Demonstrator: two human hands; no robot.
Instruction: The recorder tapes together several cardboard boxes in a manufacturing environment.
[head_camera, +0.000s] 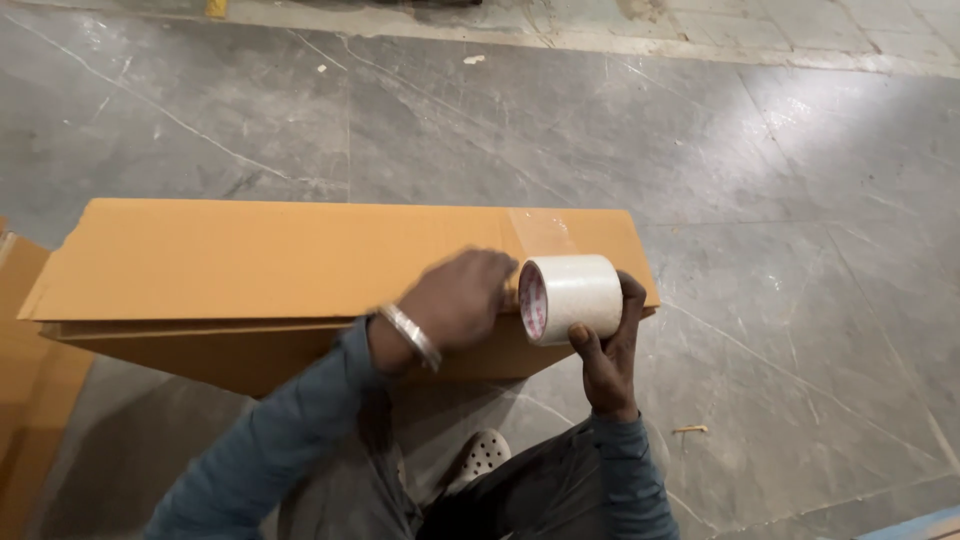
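A long brown cardboard box (250, 260) lies flat on the grey stone floor in front of me. My right hand (610, 350) grips a wide roll of clear packing tape (570, 297) at the box's right end, near its front edge. My left hand (460, 300), with a metal bangle on the wrist, rests on the box top just left of the roll, fingers curled at the tape's core side. A strip of clear tape (545, 232) runs across the box top behind the roll.
More flat cardboard (25, 400) lies at the left edge. My knee and a white perforated shoe (482, 455) are below the box. Small scraps (690, 429) dot the grey floor (800, 250).
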